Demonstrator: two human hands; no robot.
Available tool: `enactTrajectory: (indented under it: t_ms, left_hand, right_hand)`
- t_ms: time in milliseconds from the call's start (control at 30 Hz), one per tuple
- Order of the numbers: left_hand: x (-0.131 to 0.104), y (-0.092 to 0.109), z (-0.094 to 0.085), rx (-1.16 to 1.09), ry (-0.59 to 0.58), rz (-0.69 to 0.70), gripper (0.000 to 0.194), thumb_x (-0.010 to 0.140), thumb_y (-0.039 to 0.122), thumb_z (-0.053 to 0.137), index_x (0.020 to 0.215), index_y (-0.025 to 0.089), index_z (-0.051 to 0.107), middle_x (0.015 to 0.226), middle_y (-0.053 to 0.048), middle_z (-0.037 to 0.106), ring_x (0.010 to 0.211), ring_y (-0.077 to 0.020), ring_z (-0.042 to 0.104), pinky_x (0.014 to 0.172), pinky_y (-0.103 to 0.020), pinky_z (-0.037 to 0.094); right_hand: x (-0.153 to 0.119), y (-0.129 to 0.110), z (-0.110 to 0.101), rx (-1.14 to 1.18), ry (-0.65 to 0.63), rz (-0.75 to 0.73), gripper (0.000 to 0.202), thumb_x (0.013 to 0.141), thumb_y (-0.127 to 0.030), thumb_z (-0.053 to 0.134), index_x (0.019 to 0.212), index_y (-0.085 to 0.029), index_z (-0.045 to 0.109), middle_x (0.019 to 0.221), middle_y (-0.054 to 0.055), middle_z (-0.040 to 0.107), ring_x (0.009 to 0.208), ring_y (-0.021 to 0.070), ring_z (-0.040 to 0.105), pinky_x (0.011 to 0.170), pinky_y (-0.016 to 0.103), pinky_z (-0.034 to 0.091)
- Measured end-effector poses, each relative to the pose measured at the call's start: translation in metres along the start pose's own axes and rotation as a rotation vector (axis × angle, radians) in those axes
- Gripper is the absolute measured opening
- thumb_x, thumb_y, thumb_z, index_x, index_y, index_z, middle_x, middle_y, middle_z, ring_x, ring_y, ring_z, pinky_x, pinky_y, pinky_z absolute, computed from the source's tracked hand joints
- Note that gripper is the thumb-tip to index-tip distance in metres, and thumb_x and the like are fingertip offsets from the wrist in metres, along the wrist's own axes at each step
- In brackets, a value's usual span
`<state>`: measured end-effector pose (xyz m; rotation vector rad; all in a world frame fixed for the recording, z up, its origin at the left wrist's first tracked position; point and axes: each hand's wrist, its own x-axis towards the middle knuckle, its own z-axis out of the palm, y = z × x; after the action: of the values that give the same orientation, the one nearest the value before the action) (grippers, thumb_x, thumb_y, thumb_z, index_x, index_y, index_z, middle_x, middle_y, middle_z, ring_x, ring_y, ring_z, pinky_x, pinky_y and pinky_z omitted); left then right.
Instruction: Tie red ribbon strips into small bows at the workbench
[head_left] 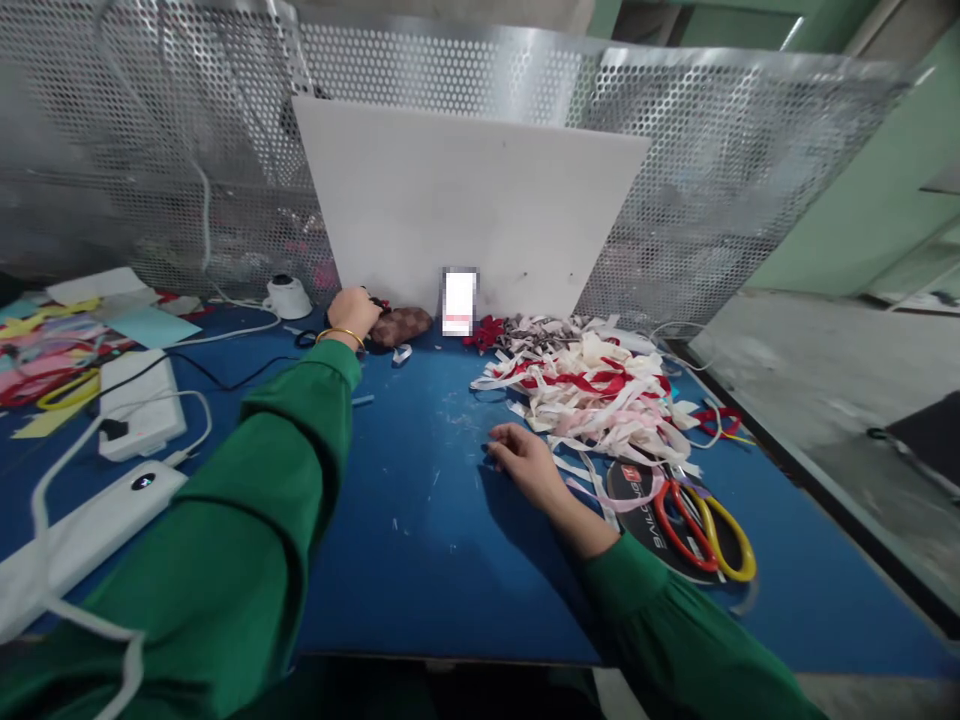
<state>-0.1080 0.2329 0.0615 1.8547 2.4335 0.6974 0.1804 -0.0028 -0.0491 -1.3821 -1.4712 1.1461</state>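
Note:
At the back left of the blue table (420, 480), my left hand (354, 312) is stretched far forward, its fingers curled down beside a brown checked pouch (401, 326). A small dark and red thing shows at its fingertips, too small to name. My right hand (526, 466) is low over the middle of the table, with fingers loosely bent, thumb a little apart and nothing visible in it. Just beyond it lies a heap of white, pink and red ribbon strips (600, 385). Red-and-yellow-handled scissors (686, 535) rest on a black round label (637, 515) near my right wrist.
A lit phone (459, 302) leans against a white board (472, 200), before a perforated metal screen (435, 70). On the left are a power strip (142, 405), a white power bank (90, 535), cables, a white plug-like device (287, 297) and coloured scraps (45, 345).

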Motion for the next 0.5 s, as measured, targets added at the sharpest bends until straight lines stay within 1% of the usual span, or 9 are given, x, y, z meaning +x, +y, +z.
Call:
enactTrajectory:
  t_ms: [67,167,233,300,400,467,500]
  left_hand:
    - [0.017,-0.011,0.006,-0.025,0.109,-0.039,0.027,0.077,0.029,0.065,0.095,0.01,0.07,0.104,-0.022,0.069,0.101,-0.038,0.063,0.082,-0.044,0.049]
    - [0.038,-0.021,0.013,-0.053,0.307,-0.002,0.034,0.085,0.027,0.053,0.111,0.009,0.065,0.111,-0.021,0.067,0.108,-0.0358,0.061,0.089,-0.044,0.047]
    - [0.05,-0.024,0.017,-0.04,0.366,0.038,0.037,0.087,0.025,0.05,0.117,0.008,0.062,0.115,-0.022,0.064,0.112,-0.0351,0.058,0.092,-0.045,0.045]
    - [0.06,-0.027,0.021,-0.031,0.351,0.085,0.036,0.086,0.024,0.051,0.115,0.01,0.064,0.116,-0.022,0.064,0.111,-0.0351,0.058,0.093,-0.044,0.045]
    - [0.069,-0.03,0.025,0.018,0.263,0.212,0.032,0.083,0.025,0.055,0.11,0.012,0.068,0.114,-0.021,0.064,0.108,-0.0358,0.06,0.092,-0.044,0.045]
    - [0.074,-0.033,0.027,0.067,0.225,0.282,0.035,0.082,0.026,0.056,0.112,0.013,0.068,0.116,-0.021,0.064,0.109,-0.0359,0.06,0.092,-0.044,0.045]
    - [0.075,-0.034,0.028,0.089,0.213,0.296,0.036,0.082,0.027,0.056,0.113,0.013,0.068,0.117,-0.02,0.064,0.109,-0.0358,0.06,0.092,-0.044,0.045]
  right_hand:
    - [-0.001,-0.002,0.0,-0.104,-0.011,-0.011,0.021,0.081,-0.034,0.056,0.096,-0.02,0.06,0.071,-0.002,0.061,0.059,0.0127,0.058,0.057,0.025,0.043]
    - [-0.004,-0.007,0.0,-0.234,-0.005,-0.026,0.018,0.082,-0.033,0.055,0.095,-0.022,0.062,0.075,-0.001,0.065,0.064,0.0141,0.059,0.06,0.025,0.043]
    - [-0.006,-0.012,0.0,-0.311,-0.002,-0.039,0.017,0.083,-0.032,0.055,0.094,-0.023,0.063,0.079,0.0,0.067,0.068,0.0149,0.06,0.063,0.025,0.042]
    - [-0.008,-0.016,0.0,-0.363,-0.011,-0.051,0.016,0.083,-0.031,0.055,0.093,-0.023,0.064,0.081,0.0,0.067,0.071,0.0151,0.06,0.065,0.025,0.042]
    - [-0.01,-0.02,0.001,-0.399,-0.023,-0.051,0.016,0.084,-0.03,0.055,0.095,-0.023,0.064,0.082,-0.001,0.068,0.071,0.0148,0.059,0.065,0.025,0.04]
    - [-0.01,-0.022,0.001,-0.409,-0.027,-0.051,0.017,0.084,-0.03,0.054,0.095,-0.023,0.064,0.082,-0.001,0.068,0.071,0.0145,0.058,0.065,0.024,0.039]
    - [-0.01,-0.022,0.001,-0.413,-0.029,-0.053,0.017,0.084,-0.029,0.054,0.096,-0.023,0.064,0.083,-0.001,0.068,0.071,0.0145,0.058,0.065,0.024,0.039]
